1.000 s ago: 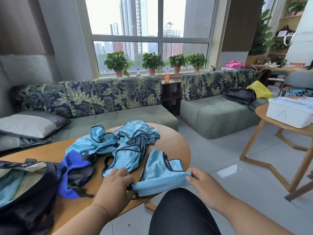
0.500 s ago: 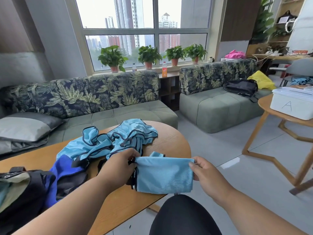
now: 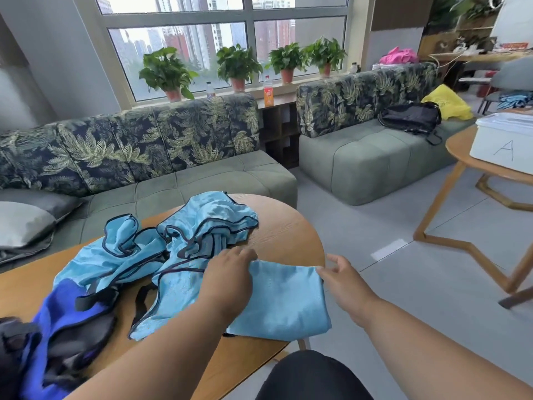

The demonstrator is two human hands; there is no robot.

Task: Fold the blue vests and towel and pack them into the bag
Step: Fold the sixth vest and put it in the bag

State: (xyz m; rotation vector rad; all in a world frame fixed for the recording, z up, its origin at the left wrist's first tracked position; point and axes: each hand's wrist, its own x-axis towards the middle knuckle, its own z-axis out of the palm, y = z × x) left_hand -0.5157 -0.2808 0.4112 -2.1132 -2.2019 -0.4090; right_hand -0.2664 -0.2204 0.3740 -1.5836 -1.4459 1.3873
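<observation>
The folded vest (image 3: 284, 301) lies flat on the near edge of the desk (image 3: 288, 235), a light-blue rectangle with its right side hanging slightly past the rim. My left hand (image 3: 227, 281) lies on its left edge, fingers straight and flat, pressing rather than gripping. My right hand (image 3: 343, 280) is at its upper right corner, fingers relaxed and spread; a fingertip meets the corner, but I cannot tell whether it pinches the cloth, so I'd call that grip loose and open.

I judge this fabric thin, light and limp, a smooth mesh that will slide on the wood and spring out of its fold if let go carelessly. The best hold is along the two short ends, thumbs on top and fingers beneath, so the layers stay stacked when I lift it.

Beyond my left hand sits the heap of unfolded vests (image 3: 178, 249), crumpled, with dark trim. Further left is the dark blue cloth (image 3: 62, 307), perhaps the towel, and past it the bag (image 3: 11, 342) at the frame's edge.

Half a second ago, both hands pinched this vest by its ends and held it up above the desk. Now it is laid down, my left fingers have uncurled onto it, and my right has loosened its hold.
</observation>
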